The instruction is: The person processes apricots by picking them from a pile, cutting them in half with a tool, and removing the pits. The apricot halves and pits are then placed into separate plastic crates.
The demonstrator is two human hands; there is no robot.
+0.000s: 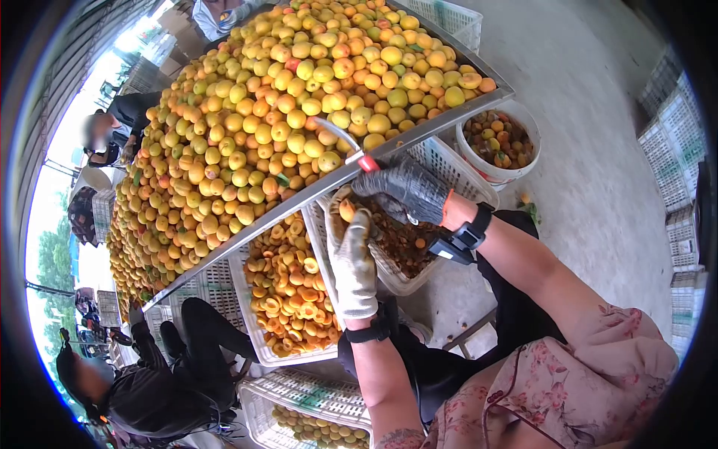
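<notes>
My left hand (353,258), in a white glove, is closed on an orange apricot (347,210) held near the fingertips. Beside it, my right hand (407,191) wears a grey glove and grips a small curved knife by its red handle (367,163); the blade points away over the table edge. Both hands are over a white crate (407,284) with brown scraps and pits inside. Just left of them, another white crate (243,299) is full of halved apricots (295,295). Whole apricots (262,112) are heaped on the metal-edged table (419,133) in front.
A white bucket (523,176) of discarded-looking fruit stands on the right. Below, another crate (299,400) holds greenish fruit. A person in dark clothes (161,389) sits at the left, with other people beyond the table. Stacked crates (673,142) line the far right.
</notes>
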